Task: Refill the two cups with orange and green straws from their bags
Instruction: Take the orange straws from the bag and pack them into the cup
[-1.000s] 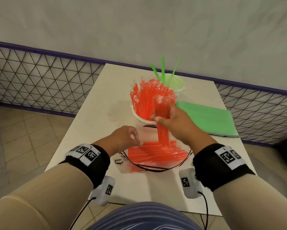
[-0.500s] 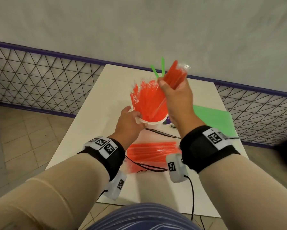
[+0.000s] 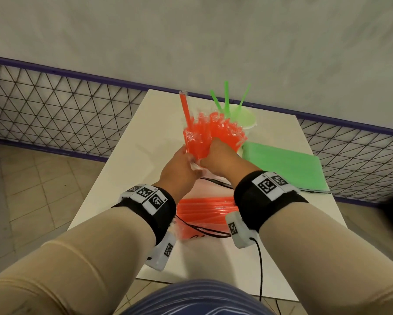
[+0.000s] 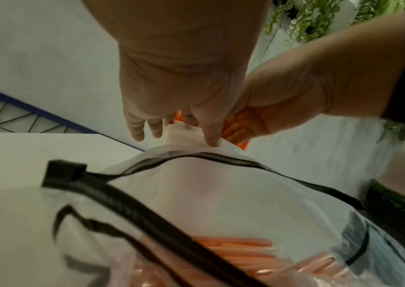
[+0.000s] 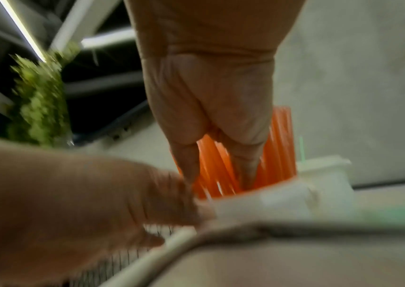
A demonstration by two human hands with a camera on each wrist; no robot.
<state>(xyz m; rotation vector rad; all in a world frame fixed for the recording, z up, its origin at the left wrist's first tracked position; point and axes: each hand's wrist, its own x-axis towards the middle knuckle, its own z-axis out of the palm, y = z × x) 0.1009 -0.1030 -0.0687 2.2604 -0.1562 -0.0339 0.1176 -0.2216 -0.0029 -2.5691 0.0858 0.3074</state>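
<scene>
A white cup (image 3: 240,151) packed with orange straws (image 3: 216,130) stands mid-table; one orange straw (image 3: 186,110) sticks up higher at its left. My left hand (image 3: 187,163) grips the cup's near side. My right hand (image 3: 210,153) reaches into the cup from above, thumb and fingers (image 5: 246,169) curled round a bunch of the orange straws (image 5: 214,165). Behind stands the second cup (image 3: 245,117) with three green straws (image 3: 226,98). The clear orange-straw bag (image 3: 204,210) lies open under my wrists. The green-straw bag (image 3: 284,165) lies flat at the right.
The white table (image 3: 127,169) ends at a wire-mesh fence (image 3: 61,114) with a purple rail along the back and sides. The orange bag's black zip edge (image 4: 196,157) curls up close to the cup. Tiled floor lies to the left.
My right hand lifted a bunch of orange straws from the bag, carried it over the cup and lowered it in. My left hand moved from the bag to the cup.
</scene>
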